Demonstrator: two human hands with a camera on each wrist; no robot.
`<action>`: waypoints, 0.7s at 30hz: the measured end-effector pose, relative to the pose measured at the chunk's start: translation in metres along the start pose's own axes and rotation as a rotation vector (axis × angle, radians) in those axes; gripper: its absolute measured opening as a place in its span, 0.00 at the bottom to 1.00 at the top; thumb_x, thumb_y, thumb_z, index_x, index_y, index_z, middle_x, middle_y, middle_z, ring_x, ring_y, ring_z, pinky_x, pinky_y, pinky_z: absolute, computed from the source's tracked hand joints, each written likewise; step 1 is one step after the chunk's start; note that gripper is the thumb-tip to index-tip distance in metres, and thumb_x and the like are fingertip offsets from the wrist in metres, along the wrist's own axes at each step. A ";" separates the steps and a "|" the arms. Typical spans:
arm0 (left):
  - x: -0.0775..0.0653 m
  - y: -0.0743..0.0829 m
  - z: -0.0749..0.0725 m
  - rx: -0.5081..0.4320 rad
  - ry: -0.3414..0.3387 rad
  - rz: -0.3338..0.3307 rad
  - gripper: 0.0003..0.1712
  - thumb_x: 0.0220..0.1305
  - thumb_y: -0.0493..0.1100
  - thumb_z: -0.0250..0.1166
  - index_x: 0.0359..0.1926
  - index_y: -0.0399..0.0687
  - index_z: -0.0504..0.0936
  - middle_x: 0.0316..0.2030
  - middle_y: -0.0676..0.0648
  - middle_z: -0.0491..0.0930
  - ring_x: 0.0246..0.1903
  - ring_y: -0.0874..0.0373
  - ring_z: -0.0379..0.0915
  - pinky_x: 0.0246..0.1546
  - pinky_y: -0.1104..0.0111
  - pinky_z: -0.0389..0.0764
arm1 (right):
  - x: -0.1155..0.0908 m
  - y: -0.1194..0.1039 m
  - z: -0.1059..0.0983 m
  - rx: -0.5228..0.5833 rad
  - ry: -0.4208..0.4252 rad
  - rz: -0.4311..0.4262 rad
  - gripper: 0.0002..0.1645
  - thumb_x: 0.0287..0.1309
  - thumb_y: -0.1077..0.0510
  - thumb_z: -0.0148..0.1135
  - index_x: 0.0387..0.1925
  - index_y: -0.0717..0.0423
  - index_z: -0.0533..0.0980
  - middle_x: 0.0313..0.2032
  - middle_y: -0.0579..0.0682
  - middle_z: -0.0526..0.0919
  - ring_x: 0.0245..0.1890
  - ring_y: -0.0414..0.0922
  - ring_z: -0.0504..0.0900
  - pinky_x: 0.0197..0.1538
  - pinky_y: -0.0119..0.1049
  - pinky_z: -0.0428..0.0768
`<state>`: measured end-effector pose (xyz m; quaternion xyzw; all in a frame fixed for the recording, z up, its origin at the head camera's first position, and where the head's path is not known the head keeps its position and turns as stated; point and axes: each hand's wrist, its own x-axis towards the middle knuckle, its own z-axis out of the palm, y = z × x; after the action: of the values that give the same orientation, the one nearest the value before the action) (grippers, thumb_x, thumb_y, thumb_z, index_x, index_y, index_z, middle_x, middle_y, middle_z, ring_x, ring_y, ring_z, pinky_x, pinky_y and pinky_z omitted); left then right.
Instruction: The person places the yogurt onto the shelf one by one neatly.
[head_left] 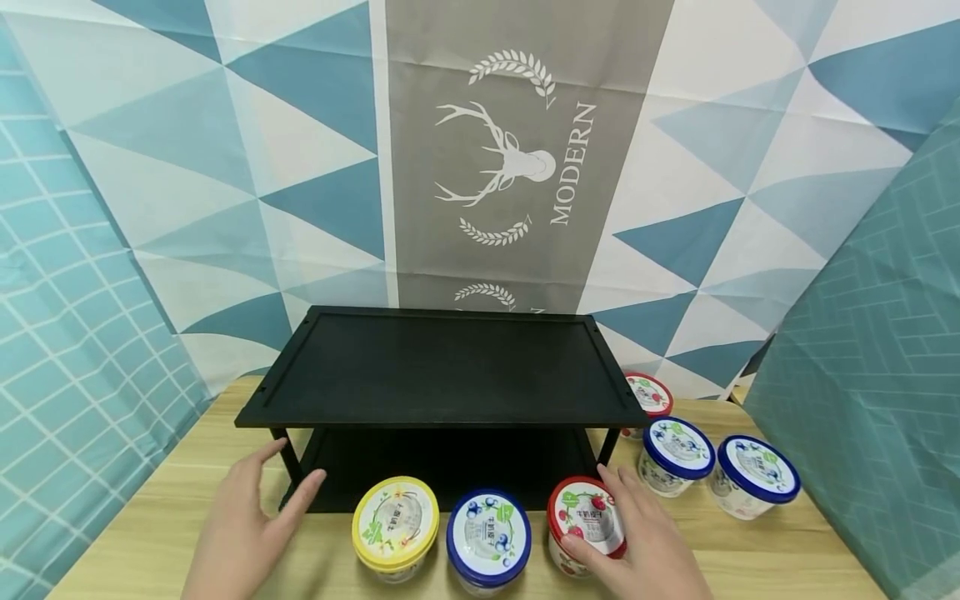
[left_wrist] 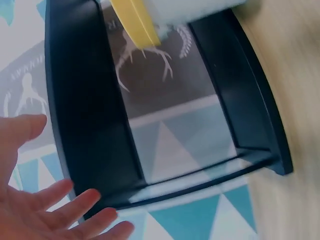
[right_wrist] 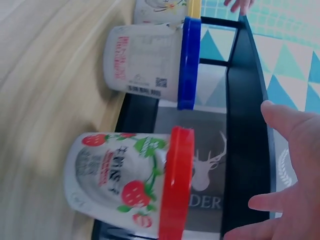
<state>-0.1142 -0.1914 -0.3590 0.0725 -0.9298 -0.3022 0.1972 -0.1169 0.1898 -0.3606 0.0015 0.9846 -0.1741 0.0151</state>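
Observation:
A black two-tier rack stands on the wooden table, with three lidded tubs in a row before its front edge. From left to right they are a yellow-lidded tub, a blue-lidded tub and a red-lidded tub with strawberries printed on it. My left hand, thumb and fingers spread, is beside the rack's front left leg and holds nothing. Over the right edge of the red-lidded tub in the head view is my right hand. The right wrist view shows that hand with fingers spread, apart from the tub.
To the right of the rack stand another red-lidded tub, partly hidden by the rack's top, and two blue-lidded tubs, a nearer one and an outer one. Patterned cloth hangs behind and at both sides.

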 end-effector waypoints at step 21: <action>0.034 -0.050 0.015 -0.160 0.072 -0.151 0.41 0.56 0.57 0.57 0.60 0.33 0.57 0.56 0.31 0.60 0.53 0.36 0.57 0.43 0.49 0.69 | 0.041 0.088 0.079 0.249 -0.214 0.195 0.79 0.13 0.20 0.60 0.67 0.52 0.40 0.63 0.61 0.55 0.58 0.64 0.59 0.45 0.60 0.72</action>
<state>-0.1508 -0.2328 -0.3889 0.1371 -0.8869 -0.3867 0.2124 -0.1553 0.2451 -0.4656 0.0804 0.9433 -0.2916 0.1365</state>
